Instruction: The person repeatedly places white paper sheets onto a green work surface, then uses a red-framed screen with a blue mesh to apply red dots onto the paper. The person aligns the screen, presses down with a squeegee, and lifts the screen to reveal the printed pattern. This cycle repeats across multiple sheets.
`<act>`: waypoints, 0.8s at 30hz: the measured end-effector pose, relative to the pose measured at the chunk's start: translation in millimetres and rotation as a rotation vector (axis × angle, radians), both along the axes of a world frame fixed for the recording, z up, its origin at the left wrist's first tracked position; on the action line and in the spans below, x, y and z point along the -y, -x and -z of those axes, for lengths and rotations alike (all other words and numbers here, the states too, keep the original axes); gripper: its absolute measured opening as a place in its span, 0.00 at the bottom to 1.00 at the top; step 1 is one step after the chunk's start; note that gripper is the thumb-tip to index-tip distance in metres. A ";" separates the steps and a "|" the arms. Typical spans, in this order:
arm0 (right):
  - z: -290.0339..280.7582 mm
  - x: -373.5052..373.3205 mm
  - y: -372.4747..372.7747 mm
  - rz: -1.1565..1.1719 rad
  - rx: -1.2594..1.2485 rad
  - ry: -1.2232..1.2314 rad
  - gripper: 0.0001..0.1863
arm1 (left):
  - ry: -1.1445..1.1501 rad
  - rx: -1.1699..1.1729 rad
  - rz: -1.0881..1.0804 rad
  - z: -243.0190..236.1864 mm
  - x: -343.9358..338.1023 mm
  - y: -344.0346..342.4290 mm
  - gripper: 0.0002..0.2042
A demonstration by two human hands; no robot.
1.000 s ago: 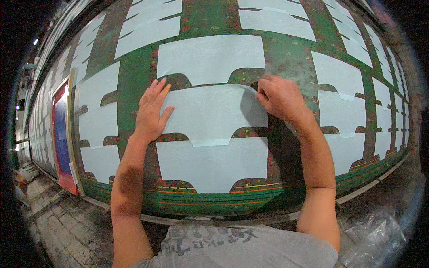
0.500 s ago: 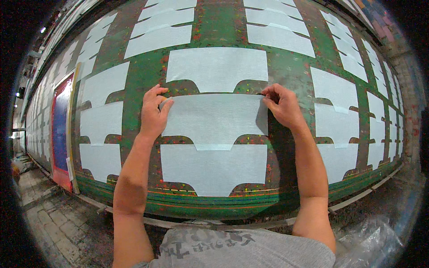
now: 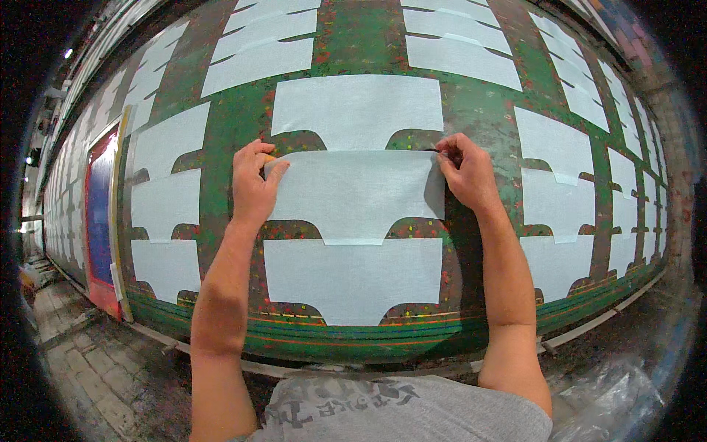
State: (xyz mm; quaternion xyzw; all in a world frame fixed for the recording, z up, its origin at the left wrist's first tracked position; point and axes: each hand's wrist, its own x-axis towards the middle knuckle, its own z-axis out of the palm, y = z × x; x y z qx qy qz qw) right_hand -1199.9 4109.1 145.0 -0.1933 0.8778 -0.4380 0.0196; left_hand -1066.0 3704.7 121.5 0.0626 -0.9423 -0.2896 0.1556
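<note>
A pale blue-white cut fabric piece (image 3: pixel 350 195) with a straight upper edge and a narrower tab below is stretched between my hands. My left hand (image 3: pixel 255 179) pinches its upper left corner between thumb and fingers. At the upper right corner, my right hand (image 3: pixel 465 168) grips it with bent fingers, and a shadow falls on the cloth beside them. The piece's tab overlaps the top of a nearer fabric piece (image 3: pixel 353 272) of the same shape. Its upper edge meets the tab of a farther piece (image 3: pixel 357 107), which lies flat.
Rows of matching pieces cover the long green, paint-speckled table (image 3: pixel 361 44) to both sides. A framed screen with a blue panel (image 3: pixel 99 210) stands at the left. Along the near side runs the table's edge rail (image 3: pixel 582 331). Clear plastic sheeting (image 3: pixel 611 398) lies at the lower right.
Both hands keep hold of the fabric piece's upper corners. My left thumb lies slightly farther over the cloth, and the upper edge has shifted a little away from me.
</note>
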 end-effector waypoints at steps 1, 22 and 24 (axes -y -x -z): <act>0.3 -0.4 0.4 -0.004 -0.009 0.009 0.10 | 0.105 -0.050 -0.013 -1.4 -4.1 -1.4 0.25; -5.6 -50.5 11.9 0.391 0.090 0.714 0.11 | 0.233 -0.102 0.551 -9.2 -209.0 89.8 0.53; 3.8 -56.9 16.8 0.346 0.085 0.756 0.10 | 0.280 0.082 0.341 -3.1 -139.8 110.7 0.50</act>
